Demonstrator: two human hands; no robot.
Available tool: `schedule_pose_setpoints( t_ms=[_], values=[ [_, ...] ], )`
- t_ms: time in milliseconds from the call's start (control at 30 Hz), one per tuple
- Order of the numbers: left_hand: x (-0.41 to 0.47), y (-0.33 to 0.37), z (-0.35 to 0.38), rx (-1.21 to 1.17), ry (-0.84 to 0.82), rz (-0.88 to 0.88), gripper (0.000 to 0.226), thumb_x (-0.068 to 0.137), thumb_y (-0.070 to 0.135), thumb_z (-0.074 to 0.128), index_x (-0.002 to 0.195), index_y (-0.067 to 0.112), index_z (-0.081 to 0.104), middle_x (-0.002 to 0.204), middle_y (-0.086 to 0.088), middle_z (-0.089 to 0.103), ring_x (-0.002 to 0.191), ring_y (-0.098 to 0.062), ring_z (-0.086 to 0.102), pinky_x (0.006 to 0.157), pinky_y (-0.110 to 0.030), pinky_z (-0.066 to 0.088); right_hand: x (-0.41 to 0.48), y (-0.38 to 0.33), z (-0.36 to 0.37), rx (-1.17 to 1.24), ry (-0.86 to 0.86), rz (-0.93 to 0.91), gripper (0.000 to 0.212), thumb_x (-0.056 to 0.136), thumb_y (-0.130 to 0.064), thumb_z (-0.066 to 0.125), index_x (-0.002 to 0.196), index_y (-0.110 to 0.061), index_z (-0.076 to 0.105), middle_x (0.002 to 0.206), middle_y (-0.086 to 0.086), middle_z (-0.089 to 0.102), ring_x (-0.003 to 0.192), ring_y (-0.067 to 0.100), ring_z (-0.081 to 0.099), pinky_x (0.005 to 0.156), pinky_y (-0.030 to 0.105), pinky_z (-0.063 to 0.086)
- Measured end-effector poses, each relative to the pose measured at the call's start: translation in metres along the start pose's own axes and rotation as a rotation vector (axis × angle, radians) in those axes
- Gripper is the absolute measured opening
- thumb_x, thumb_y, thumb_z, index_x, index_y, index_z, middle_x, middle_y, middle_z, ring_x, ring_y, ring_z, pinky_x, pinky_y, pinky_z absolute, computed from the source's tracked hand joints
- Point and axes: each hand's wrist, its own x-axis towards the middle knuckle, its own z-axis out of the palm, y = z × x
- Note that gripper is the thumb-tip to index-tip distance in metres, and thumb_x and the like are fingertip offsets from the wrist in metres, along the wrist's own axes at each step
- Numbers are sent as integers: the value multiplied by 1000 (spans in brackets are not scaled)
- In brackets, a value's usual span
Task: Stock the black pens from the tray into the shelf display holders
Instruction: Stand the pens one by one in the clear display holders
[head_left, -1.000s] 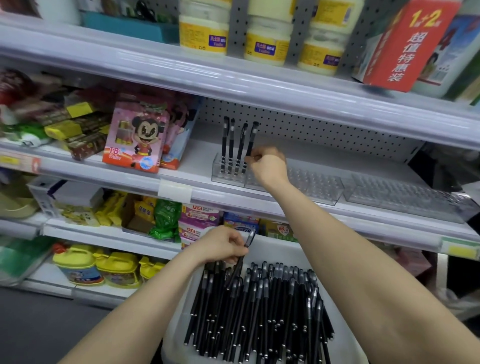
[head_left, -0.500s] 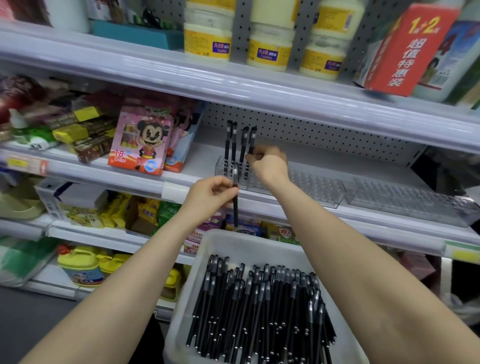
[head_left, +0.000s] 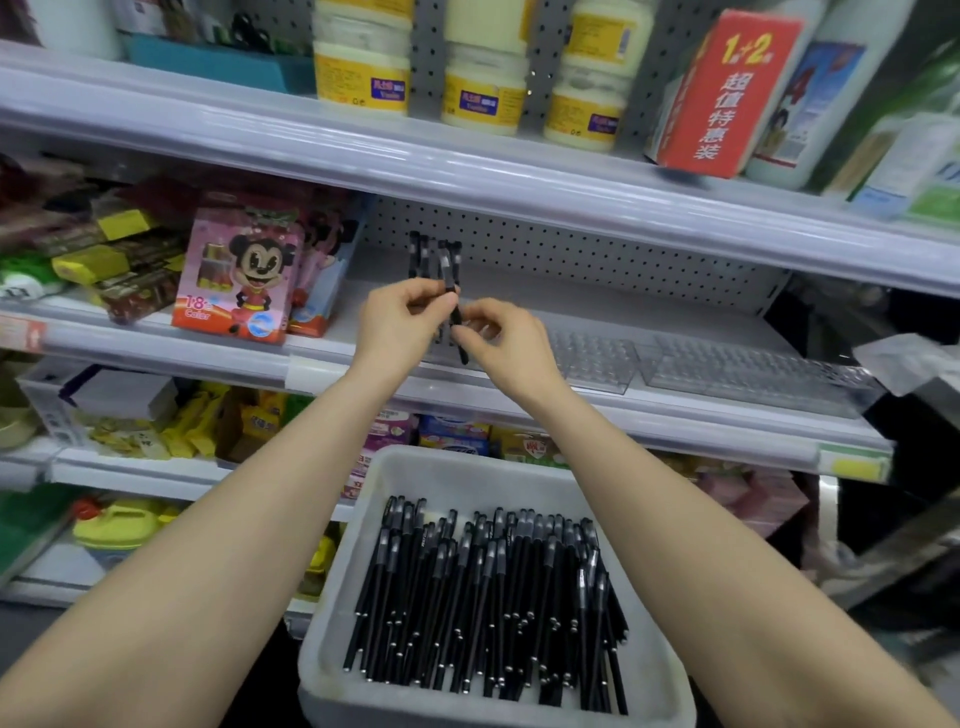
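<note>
Shelf (head_left: 649, 306): middle tier with a pegboard back. It carries the clear display holders (head_left: 592, 358) in a row along its front.
Tray (head_left: 452, 462): white, below the shelf, between the forearms. It holds a loose pile of black pens (head_left: 483, 597).
Left hand (head_left: 400, 317): fingertips pinch one pen (head_left: 461, 348), roughly upright, over the leftmost holder.
Right hand (head_left: 501, 338): fingers curled, pinching the same pen lower down.
Standing pens (head_left: 415, 254): a few are already upright in the leftmost holder, behind the hands.
</note>
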Motion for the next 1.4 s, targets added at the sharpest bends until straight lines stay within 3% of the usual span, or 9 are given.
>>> schedule_pose_setpoints(
  t_ms=[200, 300, 467, 600, 933, 1033, 1133, 1233, 1400],
  values=[
    [-24, -9, 13, 84, -105, -3, 22, 88, 27, 68, 110, 22, 66, 90, 9, 66, 85, -11, 65, 79, -28, 54, -4, 14, -10, -25, 45, 98, 17, 93, -30, 65, 98, -15, 69, 86, -4, 67, 80, 12, 59, 71, 24, 44],
    [-48, -35, 16, 367, -273, -34, 8, 89, 26, 67, 95, 23, 70, 85, 11, 67, 82, -10, 64, 81, -31, 54, -2, 21, -18, -4, 63, 159, 20, 93, -30, 64, 103, -13, 69, 86, -4, 65, 80, 11, 58, 71, 22, 40],
    [-94, -93, 25, 860, -621, -188, 18, 88, 30, 65, 76, 17, 70, 76, 2, 67, 76, -18, 64, 76, -30, 52, 0, 26, -21, 27, 77, 209, 24, 94, -30, 62, 107, -11, 69, 89, -2, 66, 83, 12, 58, 73, 23, 42],
    [-120, -115, 32, 1025, -747, -235, 29, 85, 41, 70, 90, 13, 72, 89, -5, 69, 85, -24, 66, 79, -37, 56, 3, 22, -21, 28, 94, 219, 23, 95, -29, 62, 108, -11, 69, 87, -3, 65, 82, 12, 59, 73, 24, 44],
    [-125, -125, 41, 1011, -723, -274, 21, 88, 31, 67, 99, 14, 70, 98, -3, 68, 90, -21, 65, 79, -33, 56, 36, 12, -13, 155, 231, 290, 19, 94, -23, 62, 108, -11, 69, 83, -3, 64, 85, 15, 60, 77, 25, 44],
    [-123, -127, 40, 973, -716, -299, 33, 86, 44, 67, 95, 12, 71, 95, -4, 69, 88, -21, 65, 78, -34, 56, 46, 12, -6, 191, 256, 309, 18, 94, -23, 63, 108, -12, 68, 88, 0, 67, 94, 21, 63, 87, 31, 50],
    [-122, -131, 41, 974, -715, -294, 43, 84, 54, 67, 94, 12, 71, 93, -4, 69, 86, -20, 65, 76, -34, 56, 54, 12, 1, 199, 249, 325, 21, 95, -21, 63, 111, -9, 67, 91, 1, 65, 90, 18, 61, 86, 28, 49],
    [-121, -132, 43, 996, -720, -292, 41, 84, 50, 68, 100, 12, 70, 99, -5, 68, 91, -22, 64, 77, -33, 54, 58, 14, 6, 161, 215, 335, 23, 95, -22, 62, 114, -9, 67, 92, 0, 63, 88, 15, 58, 82, 24, 45],
    [-115, -132, 45, 1008, -738, -301, 32, 88, 38, 66, 106, 11, 69, 105, -7, 67, 97, -24, 64, 81, -33, 53, 56, 22, 16, 14, 119, 316, 21, 94, -26, 64, 107, -11, 71, 98, 6, 71, 92, 23, 62, 84, 31, 50]
  ],
)
